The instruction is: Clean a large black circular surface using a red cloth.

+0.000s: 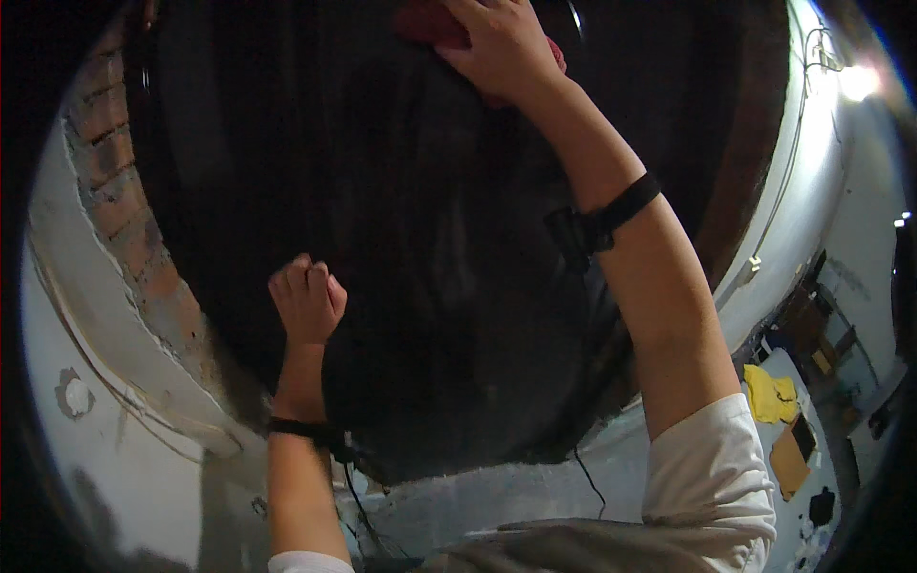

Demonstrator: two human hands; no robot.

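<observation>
A dark, shiny surface (420, 239) is filling the frame's centre, with brickwork (124, 205) edging its left. At top centre, the right hand (506, 48) is covering a red cloth (430, 24); whether it's gripping, I cannot tell. Left of centre, the left hand (308, 298) is holding its fingers folded together.

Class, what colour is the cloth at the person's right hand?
Dark red; the cloth at the right hand shows best in the head view.

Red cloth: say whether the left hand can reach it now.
Probably yes: nothing visible lies between the left hand and the red cloth, though the right hand covers part of it.
</observation>
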